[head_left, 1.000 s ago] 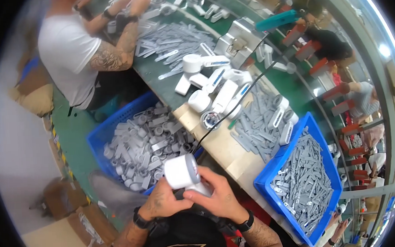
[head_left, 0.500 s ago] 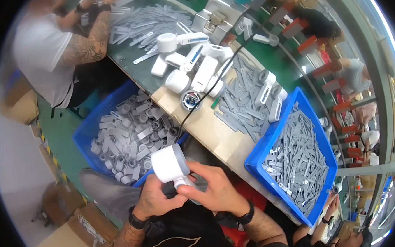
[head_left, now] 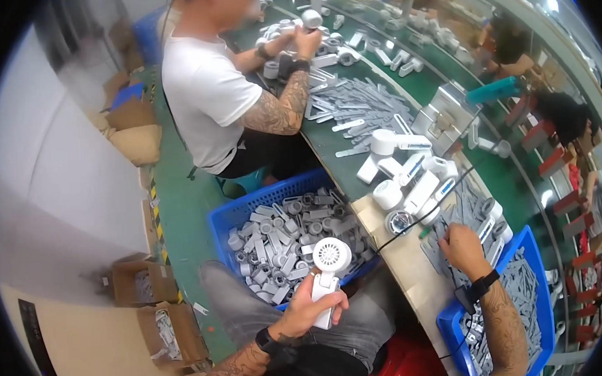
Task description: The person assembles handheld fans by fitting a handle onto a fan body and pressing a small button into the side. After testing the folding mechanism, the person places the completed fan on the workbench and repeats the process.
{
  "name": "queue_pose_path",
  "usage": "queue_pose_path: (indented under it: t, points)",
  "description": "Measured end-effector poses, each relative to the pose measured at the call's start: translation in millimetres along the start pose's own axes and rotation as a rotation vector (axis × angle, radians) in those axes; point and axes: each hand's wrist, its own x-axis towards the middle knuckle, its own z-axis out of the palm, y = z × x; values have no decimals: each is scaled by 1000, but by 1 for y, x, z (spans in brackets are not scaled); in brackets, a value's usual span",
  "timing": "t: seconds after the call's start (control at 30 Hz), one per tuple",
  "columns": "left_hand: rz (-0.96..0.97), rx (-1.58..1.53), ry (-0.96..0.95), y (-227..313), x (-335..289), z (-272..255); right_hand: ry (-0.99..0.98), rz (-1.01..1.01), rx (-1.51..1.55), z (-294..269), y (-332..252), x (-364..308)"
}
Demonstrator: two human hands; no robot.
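While left hand [head_left: 307, 309] grips white fan [head_left: 331, 256], right hand [head_left: 465, 252] curled over grey strips [head_left: 462, 207], hold unclear, blue-printed handles [head_left: 446, 188]

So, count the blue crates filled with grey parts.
2: a perforated blue crate left of the workbench, another blue crate partly covered by the right forearm. Others may be hidden.

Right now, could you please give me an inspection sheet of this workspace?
Surface: pale board, partly covered.
Work items: white fan, grille facing the camera; grey strips, heaped.
Clutter: white units piled together.
Hands: left hand grips the white fan's handle; right hand is at the grey strips, grasp unclear.
Cables: black cable crosses the pale board.
Surroundings: left blue crate holding grey parts; right blue crate with more strips; cardboard box; seated co-worker.
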Motion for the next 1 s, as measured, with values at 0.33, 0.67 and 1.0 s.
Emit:
queue_pose_path:
  t: [0.33, 0.67, 1.0]
  points:
    - [41, -209, 3, 19, 8, -13, 143, 143, 500, -75, -24, -24]
    - [158, -195, -90, 23, 12, -13, 266, -55, 788, -70, -166, -128]
    - [130, 106, -2, 33, 21, 1, 348, -68, 789, -35, -217, -95]
